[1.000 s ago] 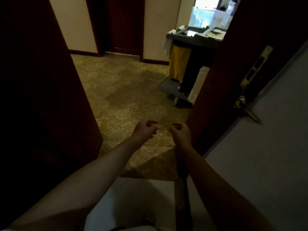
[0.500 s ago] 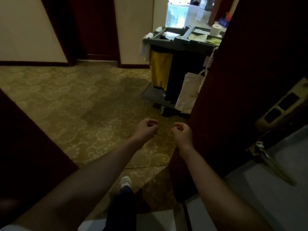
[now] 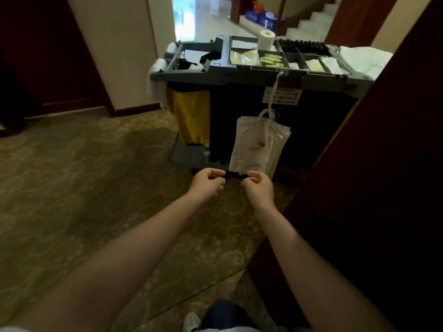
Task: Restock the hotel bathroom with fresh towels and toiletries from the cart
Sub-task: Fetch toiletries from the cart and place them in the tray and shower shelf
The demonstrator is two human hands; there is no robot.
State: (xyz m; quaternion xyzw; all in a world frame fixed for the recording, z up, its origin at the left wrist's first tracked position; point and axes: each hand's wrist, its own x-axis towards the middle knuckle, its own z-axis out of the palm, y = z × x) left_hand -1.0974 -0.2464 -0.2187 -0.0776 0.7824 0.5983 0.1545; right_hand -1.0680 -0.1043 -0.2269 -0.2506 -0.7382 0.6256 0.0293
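The cart (image 3: 239, 76) is standing straight ahead, blocking the way, with paper bags (image 3: 251, 144) hanging down its front side. The dark door (image 3: 374, 188) is crowding the right side; in the shadow it seems very near. Leftward, the carpet (image 3: 84, 188) is leaving wide passage.

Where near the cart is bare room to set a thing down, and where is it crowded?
Free: the carpet left of the yellow bag, up to the dark door. Crowded: the cart's top tray, filled with packets, a toilet paper roll and white linen; paper bags hang on its front.
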